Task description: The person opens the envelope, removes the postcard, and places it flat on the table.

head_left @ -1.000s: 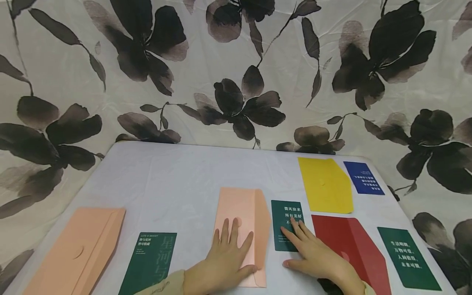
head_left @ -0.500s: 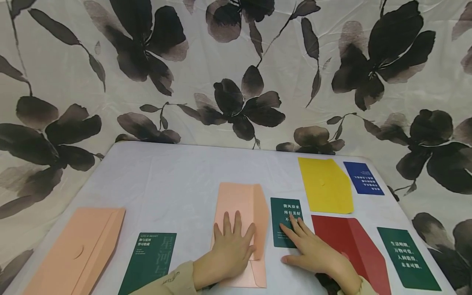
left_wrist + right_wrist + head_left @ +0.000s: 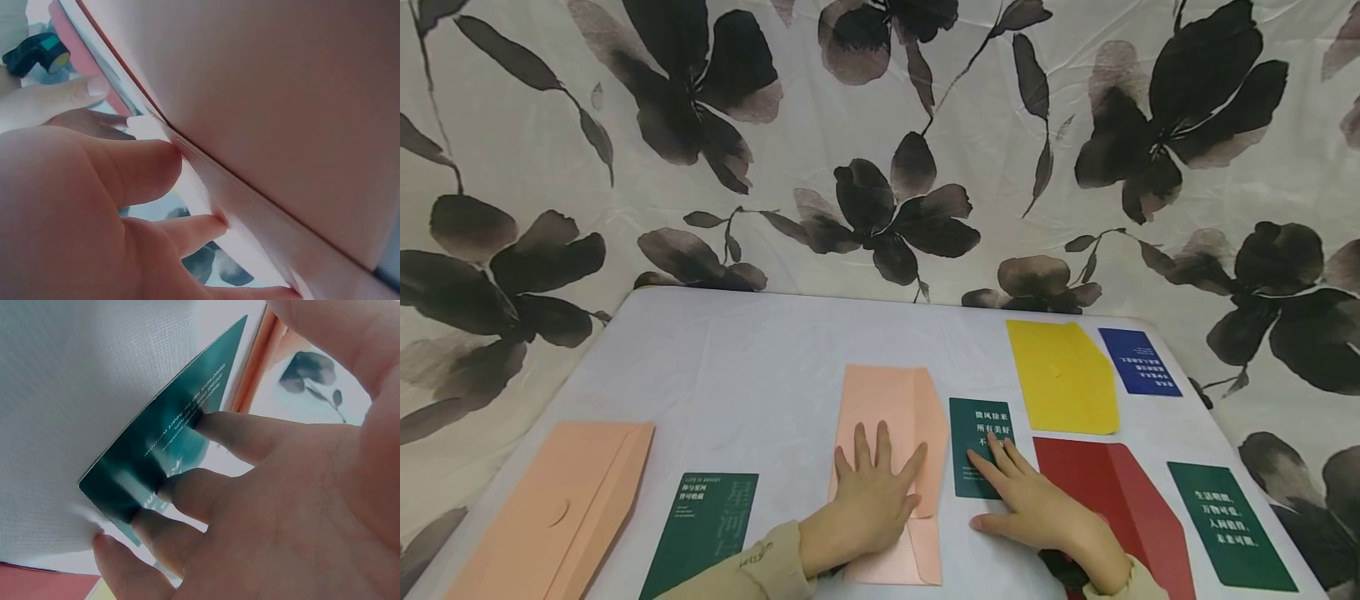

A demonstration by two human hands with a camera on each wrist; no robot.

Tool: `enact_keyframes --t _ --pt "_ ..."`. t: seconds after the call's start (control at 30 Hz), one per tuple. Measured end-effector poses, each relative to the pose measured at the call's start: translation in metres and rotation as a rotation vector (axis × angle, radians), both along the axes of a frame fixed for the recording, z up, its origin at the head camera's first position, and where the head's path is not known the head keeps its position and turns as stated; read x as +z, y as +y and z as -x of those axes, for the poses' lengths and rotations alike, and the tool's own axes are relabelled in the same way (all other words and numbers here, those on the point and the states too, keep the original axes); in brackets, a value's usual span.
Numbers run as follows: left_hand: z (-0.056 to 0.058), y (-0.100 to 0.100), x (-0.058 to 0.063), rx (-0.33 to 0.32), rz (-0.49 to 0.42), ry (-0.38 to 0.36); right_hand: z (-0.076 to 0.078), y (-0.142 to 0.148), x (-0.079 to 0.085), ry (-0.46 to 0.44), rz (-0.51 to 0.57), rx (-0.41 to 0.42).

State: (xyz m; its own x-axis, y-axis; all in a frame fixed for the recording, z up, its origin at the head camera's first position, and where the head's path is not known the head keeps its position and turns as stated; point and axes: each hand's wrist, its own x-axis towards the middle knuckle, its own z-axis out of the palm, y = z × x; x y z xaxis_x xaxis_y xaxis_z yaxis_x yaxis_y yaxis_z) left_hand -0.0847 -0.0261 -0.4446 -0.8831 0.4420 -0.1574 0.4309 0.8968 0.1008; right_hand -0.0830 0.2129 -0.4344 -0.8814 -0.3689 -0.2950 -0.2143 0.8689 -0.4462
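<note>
My left hand rests with spread fingers on a peach-pink envelope, whose flap points right. Below it, partly covered, a second pink envelope shows its lower end. In the left wrist view, fingertips press on the pink paper. To the right, my right hand touches a dark green card with its fingertips, thumb held apart. White lettering runs across that card in the right wrist view, with several fingertips on its face and the little finger beside it on the white cloth.
A stack of pink envelopes and another green card lie at left. Toward the right are a red envelope, a yellow envelope, a blue card and a green card, all on the white tabletop.
The upper pink envelope has slid away from me under my left hand, exposing more of the envelope below. The green card under my right fingertips has slid slightly away too.
</note>
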Motion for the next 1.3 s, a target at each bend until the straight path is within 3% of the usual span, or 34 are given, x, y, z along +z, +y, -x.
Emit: enact_keyframes --t 0.63,1.3 --pt "0.011 0.004 0.002 0.039 0.038 -0.011 0.008 -0.006 0.006 -0.001 -0.016 -0.013" --pt "0.031 0.001 0.006 0.051 0.057 -0.015 0.027 -0.01 0.009 -0.018 0.012 0.015"
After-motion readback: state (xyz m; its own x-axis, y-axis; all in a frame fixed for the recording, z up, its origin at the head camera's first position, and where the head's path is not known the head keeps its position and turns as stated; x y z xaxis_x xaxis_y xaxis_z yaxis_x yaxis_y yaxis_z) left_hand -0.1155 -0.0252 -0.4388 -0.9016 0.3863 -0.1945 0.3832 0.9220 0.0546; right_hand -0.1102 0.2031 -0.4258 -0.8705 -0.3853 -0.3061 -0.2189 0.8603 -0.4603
